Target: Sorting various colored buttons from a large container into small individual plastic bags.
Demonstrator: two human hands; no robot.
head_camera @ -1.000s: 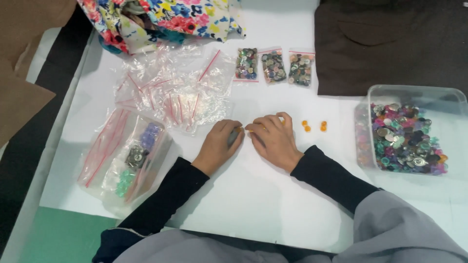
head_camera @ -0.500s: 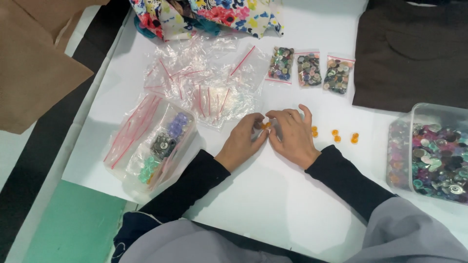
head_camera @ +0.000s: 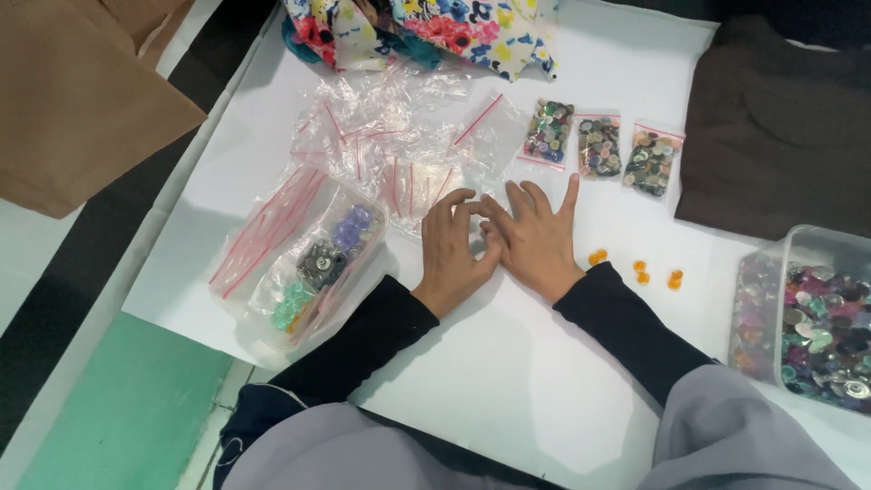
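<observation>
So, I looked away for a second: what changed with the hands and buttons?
Both hands opened: left hand and right hand were pinched together, now lie spread at the empty bags. Orange buttons, three filled bags and tub stayed put.

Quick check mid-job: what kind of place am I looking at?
Likely a craft or sewing workspace: a clear tub of mixed buttons, small zip bags of buttons on white paper, and floral fabric.
</observation>
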